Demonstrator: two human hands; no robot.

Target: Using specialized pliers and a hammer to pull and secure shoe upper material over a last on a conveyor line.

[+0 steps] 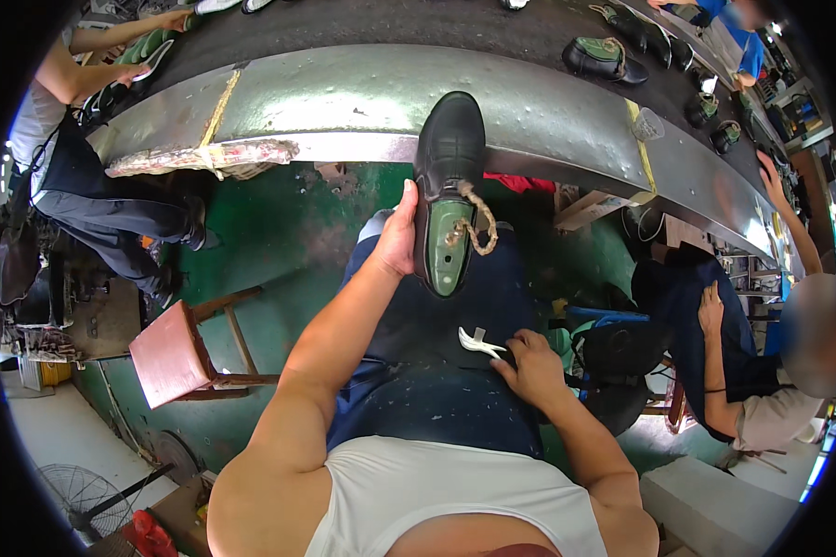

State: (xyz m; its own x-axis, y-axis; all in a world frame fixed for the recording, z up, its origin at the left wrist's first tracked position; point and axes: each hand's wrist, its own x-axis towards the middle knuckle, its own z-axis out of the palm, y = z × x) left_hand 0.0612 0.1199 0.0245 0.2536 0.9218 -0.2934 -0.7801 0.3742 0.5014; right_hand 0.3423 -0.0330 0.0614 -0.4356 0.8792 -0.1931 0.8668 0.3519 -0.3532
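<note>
A black leather shoe (450, 139) points toe away from me, its toe over the metal bench edge. Inside it sits a green shoe last (446, 255), and a twisted rope loop (483, 223) comes out of its top. My left hand (399, 232) grips the shoe along its left side, near the heel, with the thumb up. Above my lap my right hand (536, 369) is closed round silver lasting pincers (478, 343). Their curved head and small square block point left, below the heel and apart from it; the handles are mostly hidden.
Ahead runs a long metal-edged bench (344, 97) carrying more shoes (604, 60). A wooden stool (172, 355) stands left, with a fan (84, 497) behind it. One person (111, 186) works at the left, another (762, 371) sits at the right, and a third is at far right.
</note>
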